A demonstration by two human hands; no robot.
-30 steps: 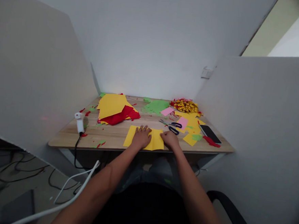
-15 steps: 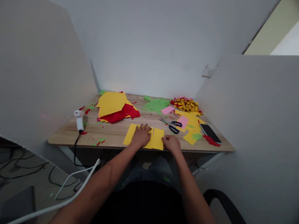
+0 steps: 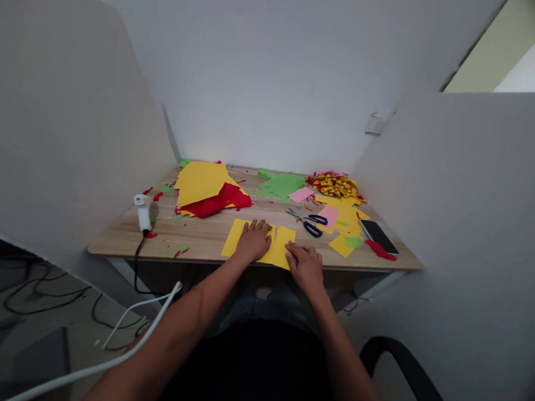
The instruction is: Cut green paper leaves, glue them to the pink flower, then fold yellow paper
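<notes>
A yellow sheet [image 3: 234, 237], partly split by a gap running down from its far edge, lies flat at the table's front edge. My left hand [image 3: 253, 241] presses on its middle with the fingers spread. On the right-hand part of the sheet rest the fingertips of my right hand [image 3: 306, 266], fingers stretched out; its palm hangs over the table edge. Scissors [image 3: 310, 222] with dark handles lie slightly opened beyond my right hand. Beside them are a pink piece [image 3: 329, 216] and several yellow scraps [image 3: 344, 245].
At the back left, yellow sheets [image 3: 200, 182] lie with red material [image 3: 216, 202]. A green piece [image 3: 283, 186] and a ruffled yellow bundle [image 3: 335, 185] sit further back. A phone [image 3: 379, 236] lies right, a white corded tool [image 3: 142, 213] left. Partitions [image 3: 469, 196] flank the table.
My right hand has opened from a closed pinch at the sheet's right edge and moved slightly left onto the sheet. The gap in the sheet looks wider at the top. My left hand stays in place.
</notes>
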